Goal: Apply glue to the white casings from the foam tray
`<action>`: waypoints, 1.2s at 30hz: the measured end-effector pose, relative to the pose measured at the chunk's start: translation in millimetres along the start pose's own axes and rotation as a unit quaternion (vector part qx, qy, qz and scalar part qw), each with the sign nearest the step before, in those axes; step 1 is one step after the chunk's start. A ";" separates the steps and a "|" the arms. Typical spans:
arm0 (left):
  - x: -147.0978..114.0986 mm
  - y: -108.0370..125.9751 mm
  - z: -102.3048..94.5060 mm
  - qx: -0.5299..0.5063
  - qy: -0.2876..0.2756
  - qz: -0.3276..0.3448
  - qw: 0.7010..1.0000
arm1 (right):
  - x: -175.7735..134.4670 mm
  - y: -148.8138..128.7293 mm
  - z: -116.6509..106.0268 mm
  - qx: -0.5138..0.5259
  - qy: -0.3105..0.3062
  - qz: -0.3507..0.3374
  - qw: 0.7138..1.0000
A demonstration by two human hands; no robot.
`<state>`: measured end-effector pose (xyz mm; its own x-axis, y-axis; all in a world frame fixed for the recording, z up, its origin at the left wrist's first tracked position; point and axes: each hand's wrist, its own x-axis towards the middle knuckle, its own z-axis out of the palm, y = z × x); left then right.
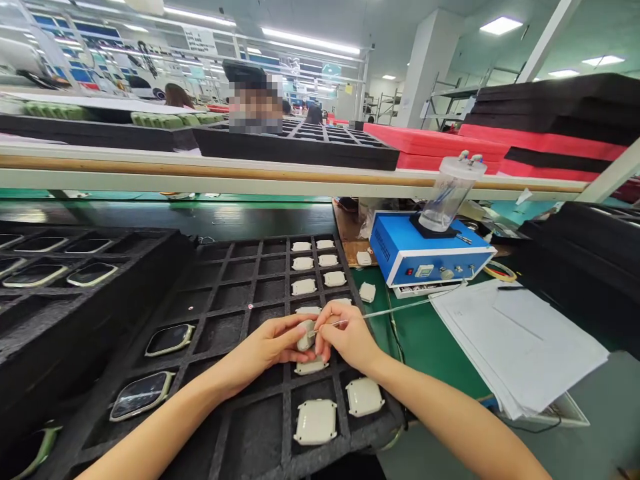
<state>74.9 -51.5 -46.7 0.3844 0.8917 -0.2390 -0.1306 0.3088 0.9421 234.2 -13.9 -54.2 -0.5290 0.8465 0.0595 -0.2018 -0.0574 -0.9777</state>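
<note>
1. Left hand (273,345): grip closed on a small white casing (306,335), held above the black foam tray (225,293)
2. Right hand (350,338): grip pinching a thin nozzle (345,322) whose tip touches the casing
3. Blue dispenser unit (425,250): on the green bench (425,333), right of the tray

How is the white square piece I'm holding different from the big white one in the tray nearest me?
The held piece is pinched in the left hand and tilted on edge, while the near piece lies flat in a compartment of the black foam tray. The right hand brings a thin tool to the held piece; nothing touches the near piece. Both are off-white, rounded squares.
</note>
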 end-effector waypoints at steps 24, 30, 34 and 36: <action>-0.1 -0.6 -1.1 0.012 -0.006 0.003 1.000 | -2.7 -3.2 1.7 0.000 -0.001 0.000 1.000; -2.1 3.5 0.7 -0.077 0.041 -0.005 0.996 | -10.7 -7.9 -0.8 0.005 0.129 -0.131 0.983; -1.6 5.3 -4.6 -0.185 0.042 0.012 0.982 | -11.3 -6.5 -5.2 -0.003 0.154 -0.168 0.974; -2.1 5.5 -7.5 -0.207 0.050 0.017 0.977 | -10.6 -4.8 -6.2 -0.009 0.143 -0.164 0.976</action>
<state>66.6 -49.1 -42.8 0.2853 0.9249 -0.2512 -0.5070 0.3680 0.7794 246.0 -19.3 -51.3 -0.1873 0.9310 0.3132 -0.3061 0.2476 -0.9192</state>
